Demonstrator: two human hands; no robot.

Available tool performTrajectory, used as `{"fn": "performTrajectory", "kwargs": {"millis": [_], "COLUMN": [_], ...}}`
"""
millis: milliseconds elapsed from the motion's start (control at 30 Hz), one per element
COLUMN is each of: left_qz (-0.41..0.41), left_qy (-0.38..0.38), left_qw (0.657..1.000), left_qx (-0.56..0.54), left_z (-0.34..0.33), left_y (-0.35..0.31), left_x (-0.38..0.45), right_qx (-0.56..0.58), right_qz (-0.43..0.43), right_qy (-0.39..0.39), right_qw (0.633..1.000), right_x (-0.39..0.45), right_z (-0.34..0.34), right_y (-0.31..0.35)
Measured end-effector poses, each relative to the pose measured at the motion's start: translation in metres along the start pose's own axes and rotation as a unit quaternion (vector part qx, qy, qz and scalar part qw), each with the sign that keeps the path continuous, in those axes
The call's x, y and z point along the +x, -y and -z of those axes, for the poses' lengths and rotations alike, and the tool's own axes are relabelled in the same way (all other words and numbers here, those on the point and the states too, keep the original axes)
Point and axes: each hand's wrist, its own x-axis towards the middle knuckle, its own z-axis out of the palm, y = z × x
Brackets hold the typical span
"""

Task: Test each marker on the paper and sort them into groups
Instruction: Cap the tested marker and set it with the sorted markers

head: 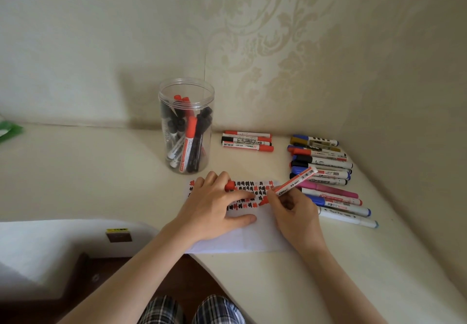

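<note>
Two hands are at work over the paper (252, 237), which lies flat on the worktop (101, 172) and is already filled across its upper part with rows of red and black test marks. The step in hand is judged to be the testing of a red marker (294, 181). It is done well if the tip is kept on a bare patch just below the last row, a short firm stroke is drawn, and the sheet is held from sliding.

The right hand (293, 212) is clamped on the marker's barrel, fingers and thumb pinched near the tip, with the barrel tilted up and to the right. The tip is at the paper beside a red mark; whether it touches cannot be told. The left hand (214, 205) is pressed on the paper with fingers mostly straight, and a red cap (230, 185) is tucked between them.

Untested markers are stood in a clear jar (186, 126) behind the paper. A small group (247, 141) is laid beside the jar, and a larger row (326, 174) is laid at the right.
</note>
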Motion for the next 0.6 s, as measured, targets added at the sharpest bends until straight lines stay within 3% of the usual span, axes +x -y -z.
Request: {"fn": "performTrajectory", "kwargs": {"millis": [600], "left_qz": [-0.006], "left_qy": [-0.005], "left_qw": [1.000], "left_qx": [-0.002], "left_z": [-0.0001], "left_y": [0.0002], "left_x": [-0.0002], "right_qx": [0.001], "right_qz": [0.002], "right_qy": [-0.019], "right_qw": [1.000], "right_x": [-0.0002], "right_z": [0.0006], "right_y": [0.0010]}}
